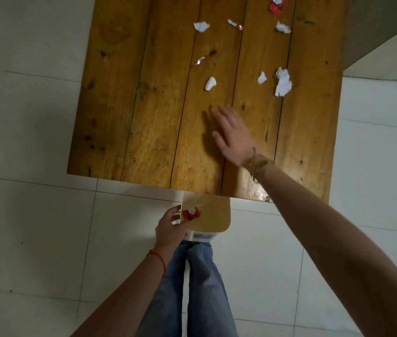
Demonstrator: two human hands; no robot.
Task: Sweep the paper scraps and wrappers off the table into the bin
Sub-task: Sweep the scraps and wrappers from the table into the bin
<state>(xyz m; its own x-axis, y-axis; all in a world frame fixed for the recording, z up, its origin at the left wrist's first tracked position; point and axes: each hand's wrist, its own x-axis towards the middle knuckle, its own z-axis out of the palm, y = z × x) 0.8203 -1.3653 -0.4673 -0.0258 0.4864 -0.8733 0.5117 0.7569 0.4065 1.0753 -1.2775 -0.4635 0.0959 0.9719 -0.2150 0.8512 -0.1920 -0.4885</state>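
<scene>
White paper scraps lie scattered on the wooden table (144,117): one (210,83) just beyond my fingers, a small one (262,77), a big crumpled one (283,81), and two farther back (201,26) (283,27). Red wrappers lie at the far side (277,6) (235,24) and mid-table (199,61). My right hand (232,135) hovers flat over the table, fingers spread, empty. My left hand (172,228) grips the rim of the bin (213,220), held below the table's near edge. A red wrapper (191,214) lies inside the bin.
White floor tiles (34,227) surround the table. My legs in blue jeans (197,288) stand below the bin. A pale ledge (387,57) runs at the upper right beside the table.
</scene>
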